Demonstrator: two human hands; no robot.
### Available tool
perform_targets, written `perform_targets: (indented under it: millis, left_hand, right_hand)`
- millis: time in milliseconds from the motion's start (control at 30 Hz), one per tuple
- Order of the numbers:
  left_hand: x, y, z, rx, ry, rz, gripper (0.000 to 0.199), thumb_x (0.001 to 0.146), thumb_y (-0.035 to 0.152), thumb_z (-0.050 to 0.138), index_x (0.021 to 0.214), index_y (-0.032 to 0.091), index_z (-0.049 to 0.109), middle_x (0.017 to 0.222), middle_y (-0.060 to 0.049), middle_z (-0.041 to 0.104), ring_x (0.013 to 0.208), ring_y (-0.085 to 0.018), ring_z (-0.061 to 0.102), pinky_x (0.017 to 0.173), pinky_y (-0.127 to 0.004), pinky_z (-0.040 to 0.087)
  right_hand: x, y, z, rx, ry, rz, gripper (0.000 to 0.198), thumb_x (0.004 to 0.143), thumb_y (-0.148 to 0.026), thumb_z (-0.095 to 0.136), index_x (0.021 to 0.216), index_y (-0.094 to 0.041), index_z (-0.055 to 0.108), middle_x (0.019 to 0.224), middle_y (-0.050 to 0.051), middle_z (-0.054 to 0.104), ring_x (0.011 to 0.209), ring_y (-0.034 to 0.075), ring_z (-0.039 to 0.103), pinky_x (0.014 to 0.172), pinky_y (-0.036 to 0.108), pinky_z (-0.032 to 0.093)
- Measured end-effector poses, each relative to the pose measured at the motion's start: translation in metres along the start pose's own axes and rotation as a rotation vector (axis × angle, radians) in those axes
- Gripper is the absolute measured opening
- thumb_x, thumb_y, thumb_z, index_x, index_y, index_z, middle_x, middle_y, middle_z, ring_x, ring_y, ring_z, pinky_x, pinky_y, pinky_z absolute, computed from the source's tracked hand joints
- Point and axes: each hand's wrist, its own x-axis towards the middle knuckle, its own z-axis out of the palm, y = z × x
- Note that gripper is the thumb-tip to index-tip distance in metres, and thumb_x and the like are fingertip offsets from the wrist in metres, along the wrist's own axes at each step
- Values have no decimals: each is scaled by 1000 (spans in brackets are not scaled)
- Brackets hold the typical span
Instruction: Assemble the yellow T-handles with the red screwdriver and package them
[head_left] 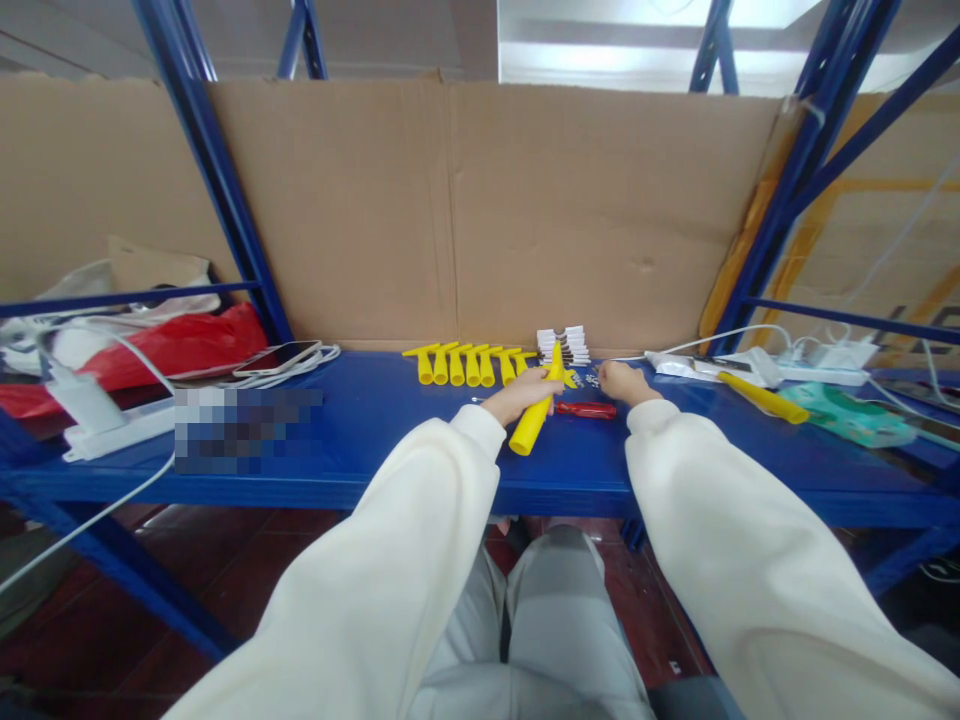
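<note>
My left hand (517,396) is wrapped round a yellow plastic handle (530,428), a hollow tube with a pointed top, held tilted above the blue shelf. My right hand (627,383) rests low at the shelf with its fingers curled together, beside a small scatter of tiny metal pieces (592,380); whatever is in its fingertips is too small to make out. Small yellow pieces (573,379) lie between the hands. Just below them is a red-handled screwdriver (586,410), its shaft passing behind my left hand. White parts with dark ends (574,345) stand in rows behind.
Several matching yellow handles (457,368) line up on the blue shelf (360,420). Another yellow handle (765,398) lies right, by a green packet (851,415) and power strip (825,365). Left are a phone (277,358), cables and red bag (180,345). Cardboard (360,210) closes the back.
</note>
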Motion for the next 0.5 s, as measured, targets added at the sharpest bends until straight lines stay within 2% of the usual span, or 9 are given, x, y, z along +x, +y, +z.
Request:
perform_targets:
  millis: [233,333,500]
  left_hand:
    - [32,13,31,-154,-5,-47,12,84,7,55,75,14,60,42,4,50,40,-10,49,45,-19,42]
    - [42,18,44,-248,17,-104,7,87,9,58,88,11,65,48,3,55,39,-9,49,44,-19,41]
    - [52,18,53,-471,123,-234,21,89,8,55,108,8,64,60,0,64,40,-9,51,46,-20,48]
  right_hand:
    - [4,11,1,186,158,85,33,90,-23,47,112,-18,71,115,17,73,111,30,67,91,41,49]
    - [4,15,4,211,176,76,31,89,-23,48,108,-19,72,112,14,74,106,28,68,87,37,50]
    - [5,14,10,206,150,63,27,89,-25,50,102,-21,74,109,12,75,103,26,69,85,33,51]
